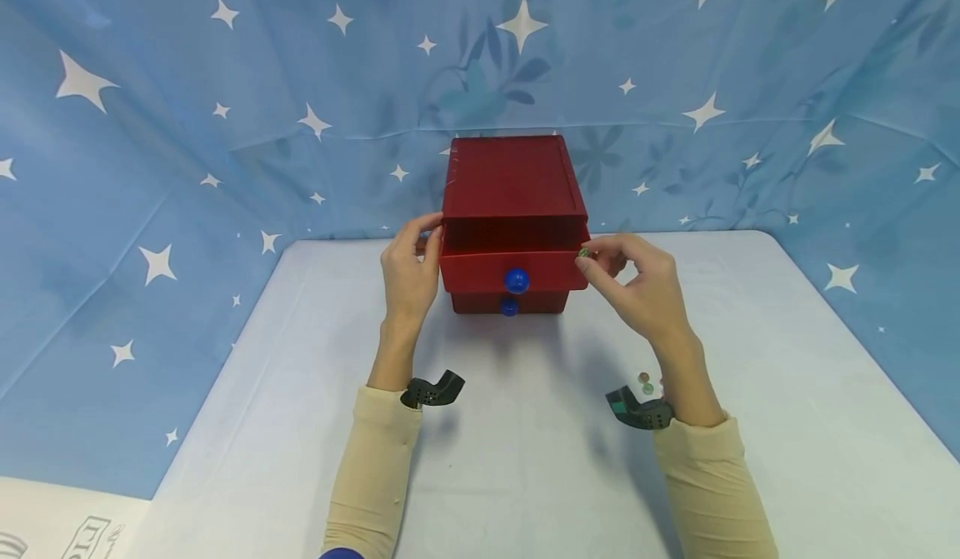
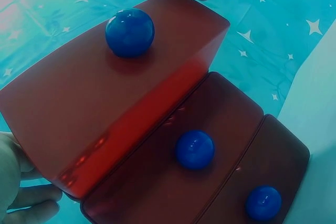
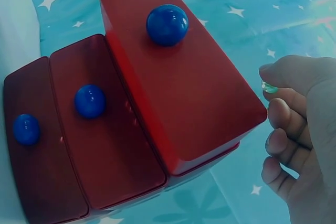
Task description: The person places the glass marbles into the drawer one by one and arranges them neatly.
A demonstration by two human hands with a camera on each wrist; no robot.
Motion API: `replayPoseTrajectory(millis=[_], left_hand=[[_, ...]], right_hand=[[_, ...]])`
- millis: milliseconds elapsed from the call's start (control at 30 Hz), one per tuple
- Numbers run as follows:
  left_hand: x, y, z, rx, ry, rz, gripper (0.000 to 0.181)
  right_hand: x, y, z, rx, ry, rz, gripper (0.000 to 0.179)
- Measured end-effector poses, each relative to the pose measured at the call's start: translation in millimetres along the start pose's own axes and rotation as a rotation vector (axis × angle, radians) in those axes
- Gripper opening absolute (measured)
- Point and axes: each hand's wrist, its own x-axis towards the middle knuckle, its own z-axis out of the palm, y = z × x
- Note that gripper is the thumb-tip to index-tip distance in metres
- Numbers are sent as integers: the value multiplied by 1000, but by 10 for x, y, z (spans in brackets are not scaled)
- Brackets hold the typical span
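A red cabinet of small drawers [image 1: 513, 176] stands at the table's back, its top drawer [image 1: 480, 272] pulled out with a blue knob [image 1: 517, 281] on its front. My left hand [image 1: 408, 272] touches the drawer's left side, fingers and thumb apart; part of its contact is hidden. Between thumb and index finger my right hand [image 1: 637, 280] pinches a small green glassy bead [image 3: 269, 87], beside the drawer's right front corner. Below the top drawer, two closed drawers with blue knobs [image 3: 90, 101] show in the wrist views.
A few small beads [image 1: 648, 389], brown and green, lie on the white table [image 1: 517, 476] near my right wrist, which partly covers another. Blue star-patterned cloth [image 1: 337, 109] hangs right behind the cabinet. Dark camera mounts [image 1: 431, 391] stick out from both wrists.
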Motion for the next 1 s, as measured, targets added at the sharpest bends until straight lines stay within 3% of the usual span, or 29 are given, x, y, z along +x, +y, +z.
replayPoseTrajectory(millis=[433,600,1000], left_hand=[[-1,3,-4,-6,-1,-7,23],[-2,-3,0,-8,1,-4,23],[-3,-4,2,0,-3,-2,24]], right_hand=[[147,28,6,-62,54,66,21],[181,40,16,-112,48,97,22],[256,67,24,-117,29,113,21]])
